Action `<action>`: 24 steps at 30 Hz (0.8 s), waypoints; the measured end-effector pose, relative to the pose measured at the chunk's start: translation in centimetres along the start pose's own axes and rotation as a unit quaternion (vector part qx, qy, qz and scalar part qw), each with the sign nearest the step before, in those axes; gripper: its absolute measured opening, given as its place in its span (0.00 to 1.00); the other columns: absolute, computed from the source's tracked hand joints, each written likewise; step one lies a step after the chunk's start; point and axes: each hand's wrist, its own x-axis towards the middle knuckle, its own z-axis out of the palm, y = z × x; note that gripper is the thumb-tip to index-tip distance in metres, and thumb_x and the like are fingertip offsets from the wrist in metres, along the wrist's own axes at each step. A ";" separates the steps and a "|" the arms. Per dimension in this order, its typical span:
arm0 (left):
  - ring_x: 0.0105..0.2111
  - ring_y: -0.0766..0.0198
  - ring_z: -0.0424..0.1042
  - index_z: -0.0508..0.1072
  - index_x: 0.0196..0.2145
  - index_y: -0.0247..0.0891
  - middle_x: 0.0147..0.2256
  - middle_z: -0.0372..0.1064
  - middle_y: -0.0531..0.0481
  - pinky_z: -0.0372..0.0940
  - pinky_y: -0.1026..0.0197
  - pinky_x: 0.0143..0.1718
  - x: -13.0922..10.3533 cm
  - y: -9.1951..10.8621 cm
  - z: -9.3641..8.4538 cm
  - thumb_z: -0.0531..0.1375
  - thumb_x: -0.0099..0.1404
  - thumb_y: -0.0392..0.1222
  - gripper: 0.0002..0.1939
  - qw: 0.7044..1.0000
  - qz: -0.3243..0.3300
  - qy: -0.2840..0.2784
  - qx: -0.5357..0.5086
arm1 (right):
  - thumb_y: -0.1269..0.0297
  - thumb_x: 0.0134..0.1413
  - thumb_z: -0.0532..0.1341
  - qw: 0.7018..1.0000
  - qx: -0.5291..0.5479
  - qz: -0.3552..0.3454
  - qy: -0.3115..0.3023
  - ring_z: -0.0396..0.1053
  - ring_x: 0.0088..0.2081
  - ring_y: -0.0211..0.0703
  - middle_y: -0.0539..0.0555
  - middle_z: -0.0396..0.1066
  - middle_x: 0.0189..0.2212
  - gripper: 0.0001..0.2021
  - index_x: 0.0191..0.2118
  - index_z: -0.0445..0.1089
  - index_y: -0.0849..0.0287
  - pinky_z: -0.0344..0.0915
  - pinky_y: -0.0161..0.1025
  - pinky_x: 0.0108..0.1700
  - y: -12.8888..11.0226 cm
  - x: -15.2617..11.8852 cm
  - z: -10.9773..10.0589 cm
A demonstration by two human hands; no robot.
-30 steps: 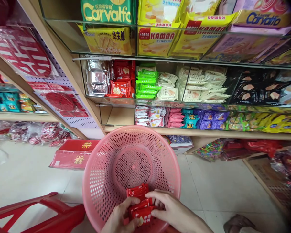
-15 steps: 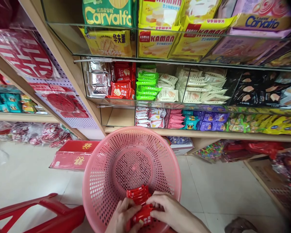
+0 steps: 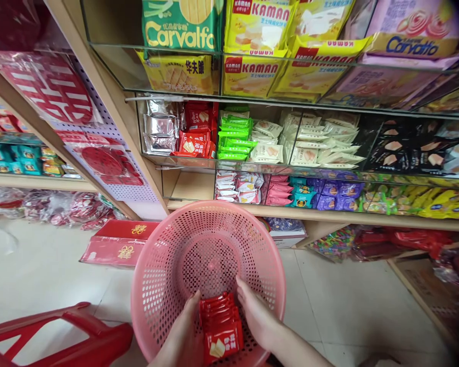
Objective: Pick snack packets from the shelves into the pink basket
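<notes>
A row of red snack packets (image 3: 222, 326) lies overlapped inside the pink plastic basket (image 3: 149, 255), near its close edge. Along the row's left side runs my left hand (image 3: 181, 334), its visible fingers straight; part of it is out of sight. My right hand (image 3: 254, 311) lies on the opposite side, palm toward the packets and fingers extended. Neither hand is wrapped around a packet. Whether the palms touch the row is hard to tell.
Shelves with packaged snacks, including green packets (image 3: 235, 137) and red packets (image 3: 195, 142), stand beyond the basket. A red plastic stool (image 3: 95, 331) is at lower left. A red box (image 3: 117, 244) lies on the floor behind it.
My fingers have left the top of the red packets, and my hands have straightened out along both sides of the row. The nearest packet now shows fully. The view has shifted slightly.
</notes>
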 end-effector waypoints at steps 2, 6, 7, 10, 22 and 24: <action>0.51 0.51 0.69 0.68 0.52 0.35 0.49 0.71 0.39 0.59 0.46 0.56 0.4 -0.9 0.0 0.57 0.60 0.57 0.28 0.999 -0.044 -0.017 -0.018 | 0.42 0.46 0.59 0.999 0.014 0.038 -0.024 0.62 0.56 0.45 0.58 0.68 0.53 0.28 0.50 0.67 0.55 0.58 0.44 0.56 1.1 0.2 0.0; 0.46 0.48 0.72 0.65 0.54 0.29 0.47 0.71 0.34 0.62 0.44 0.52 1.3 -1.9 -0.3 0.54 0.60 0.62 0.36 0.988 -0.140 -0.048 -0.045 | 0.42 0.45 0.60 0.996 0.031 0.078 -0.038 0.65 0.53 0.46 0.58 0.69 0.51 0.29 0.49 0.67 0.57 0.61 0.41 0.53 2.7 0.5 -0.1; 0.46 0.48 0.73 0.65 0.54 0.28 0.47 0.71 0.33 0.63 0.44 0.51 1.4 -2.0 -0.4 0.53 0.60 0.62 0.36 0.986 -0.146 -0.056 -0.050 | 0.42 0.44 0.61 0.996 0.030 0.080 -0.032 0.66 0.53 0.46 0.58 0.70 0.51 0.29 0.49 0.67 0.57 0.61 0.41 0.53 2.9 0.5 -0.2; 0.44 0.49 0.74 0.65 0.53 0.27 0.45 0.72 0.34 0.66 0.47 0.49 1.5 -2.0 0.0 0.53 0.61 0.61 0.35 0.985 -0.146 -0.064 -0.058 | 0.43 0.45 0.61 0.996 0.026 0.084 -0.027 0.67 0.51 0.46 0.58 0.71 0.49 0.28 0.48 0.68 0.57 0.63 0.40 0.51 2.9 0.6 -0.1; 0.44 0.46 0.74 0.69 0.49 0.30 0.44 0.73 0.34 0.65 0.43 0.49 3.5 -2.6 -2.0 0.53 0.60 0.59 0.30 0.987 -0.143 -0.044 -0.051 | 0.42 0.44 0.61 0.996 -0.070 0.062 0.013 0.58 0.59 0.49 0.60 0.69 0.51 0.26 0.42 0.68 0.59 0.60 0.45 0.56 3.8 1.4 1.1; 0.44 0.45 0.73 0.71 0.47 0.32 0.44 0.73 0.36 0.65 0.44 0.49 4.9 -3.0 -2.9 0.53 0.59 0.58 0.28 0.993 -0.114 -0.013 -0.022 | 0.45 0.44 0.62 0.991 -0.129 0.032 0.031 0.50 0.63 0.49 0.62 0.62 0.57 0.25 0.43 0.68 0.61 0.50 0.44 0.62 4.3 2.3 0.8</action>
